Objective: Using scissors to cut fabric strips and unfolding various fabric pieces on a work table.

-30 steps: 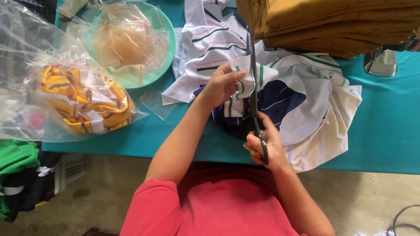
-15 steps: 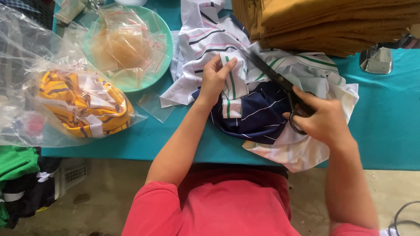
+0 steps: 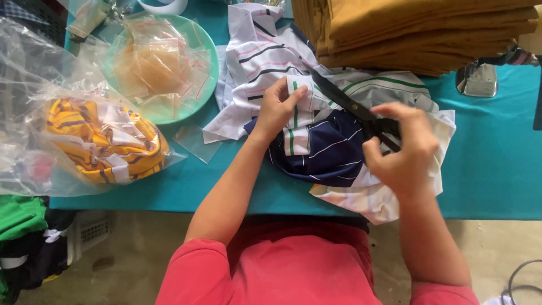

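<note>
On the teal table (image 3: 497,169), near its front edge, lies a heap of striped garments (image 3: 333,141) — white cloth with dark, pink and green stripes over a navy piece with thin white lines. The left hand (image 3: 278,108) is closed on a white strip with green stripes, pinching it between thumb and fingers at the top of the heap. The right hand (image 3: 403,149) grips the handles of black scissors (image 3: 353,107), whose blades point up and left toward the pinched strip, their tip just beside the left hand's fingertips. Behind the heap sits a tall stack of folded mustard-brown cloth (image 3: 418,31). To the left stands a pale green bowl (image 3: 208,53) filled with small clear bags, and nearer the table's edge a clear plastic bag holds yellow striped garments (image 3: 104,141) — well apart from both hands.
</note>
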